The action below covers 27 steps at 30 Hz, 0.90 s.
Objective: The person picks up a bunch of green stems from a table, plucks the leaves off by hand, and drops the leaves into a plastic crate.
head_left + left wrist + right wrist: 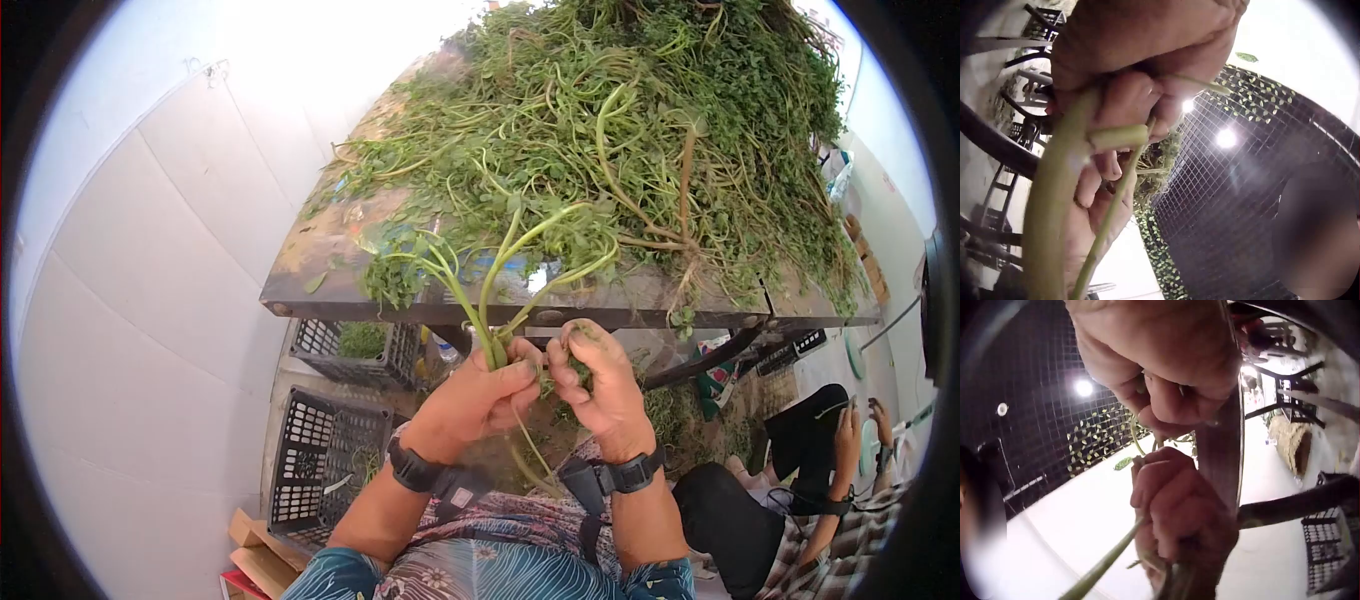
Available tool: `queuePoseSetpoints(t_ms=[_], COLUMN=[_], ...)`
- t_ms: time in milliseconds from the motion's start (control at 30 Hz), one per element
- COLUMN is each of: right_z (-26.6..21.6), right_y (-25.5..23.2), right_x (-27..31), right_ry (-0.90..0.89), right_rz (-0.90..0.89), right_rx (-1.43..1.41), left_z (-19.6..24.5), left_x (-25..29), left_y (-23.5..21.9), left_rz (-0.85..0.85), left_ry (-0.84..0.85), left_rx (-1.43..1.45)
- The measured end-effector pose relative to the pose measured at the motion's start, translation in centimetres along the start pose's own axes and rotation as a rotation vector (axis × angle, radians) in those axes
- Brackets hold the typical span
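Observation:
My left hand (470, 400) grips a leafy green plant (487, 290) low on its thick pale stems, just in front of the table edge. The stems fan upward to leafy tips, and a cut-looking stub (1119, 137) sticks out beside the main stem in the left wrist view. Thinner stem ends hang below that hand. Close beside it, my right hand (605, 390) has its fingers curled in against the thumb, pinching a small bit of greenery (577, 368). In the right wrist view a thin curved stem (1136, 434) shows between the two hands.
A big heap of leafy plants (640, 150) covers most of the wooden table (330, 270). A branched, rooted plant (685, 235) lies at its front. Black crates (325, 450) stand on the floor at the left. Another person (830, 470) sits at the right.

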State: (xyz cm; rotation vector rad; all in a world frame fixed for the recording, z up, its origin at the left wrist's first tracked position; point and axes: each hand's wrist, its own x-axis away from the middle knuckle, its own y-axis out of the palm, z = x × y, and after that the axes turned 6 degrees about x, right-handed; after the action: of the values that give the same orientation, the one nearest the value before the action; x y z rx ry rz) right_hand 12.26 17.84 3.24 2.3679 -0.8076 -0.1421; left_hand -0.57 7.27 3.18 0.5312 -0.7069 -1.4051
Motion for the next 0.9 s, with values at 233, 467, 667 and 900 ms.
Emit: queuePoseSetpoints(t_ms=[233, 467, 667, 900], right_z=[-0.2, 1.4, 1.1, 1.7], right_y=[-0.2, 0.5, -0.1, -1.0], right_x=[1.3, 0.7, 0.9, 0.3], right_ry=[0.040, -0.191, -0.395, -0.016], right_rz=[0.009, 0.103, 0.041, 0.283], right_rx=[0.299, 0.727, 0.991, 0.233], left_z=[-0.1, -1.3, -1.2, -0.8], left_x=[-0.3, -0.5, -0.4, -0.2], left_y=[0.3, -0.3, -0.4, 0.1], left_rz=[0.062, 0.170, 0.132, 0.189], left_ry=[0.066, 0.118, 0.150, 0.094], left_rx=[-0.118, -0.157, -0.209, -0.112])
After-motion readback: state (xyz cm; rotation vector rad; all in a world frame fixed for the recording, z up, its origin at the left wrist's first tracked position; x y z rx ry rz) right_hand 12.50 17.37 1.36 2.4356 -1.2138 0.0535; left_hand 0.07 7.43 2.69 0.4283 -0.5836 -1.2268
